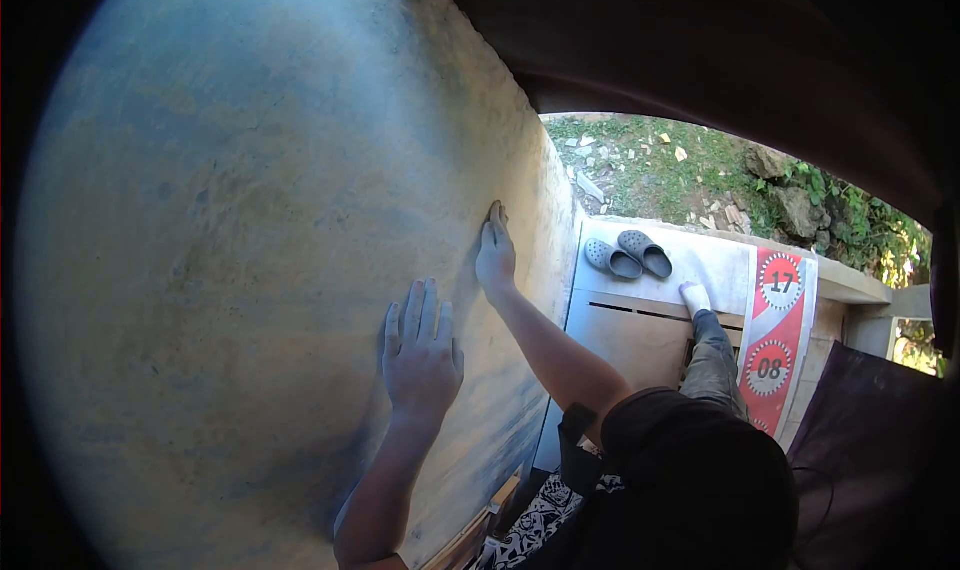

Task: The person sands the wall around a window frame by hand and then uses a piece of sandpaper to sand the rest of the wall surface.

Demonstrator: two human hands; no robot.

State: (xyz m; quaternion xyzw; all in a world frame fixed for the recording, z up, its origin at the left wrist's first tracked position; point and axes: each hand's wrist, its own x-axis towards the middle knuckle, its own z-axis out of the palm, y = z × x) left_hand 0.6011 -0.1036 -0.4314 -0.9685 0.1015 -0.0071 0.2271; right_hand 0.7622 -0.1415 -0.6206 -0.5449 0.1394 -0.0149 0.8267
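Note:
My left hand [423,355] lies against a large, mottled, pale wall [240,270], its fingers stretched upward and slightly apart, with the thumb out to the right. The back of this hand faces me and looks dusty or greyish. Higher up and to the right, my right hand [496,253] is pressed edge-on to the same wall near its corner, fingers straight and close together. I see no tool in either hand; the right palm is hidden. Patches of brownish and bluish tone cover the wall's surface.
Grey clogs [629,256] sit on the floor ledge, beside my foot [694,297]. A red and white strip with numbers [778,320] runs along the right. Dark cloth [720,50] hangs overhead. Grass and rocks [797,215] lie outside. A wooden edge [485,530] is below.

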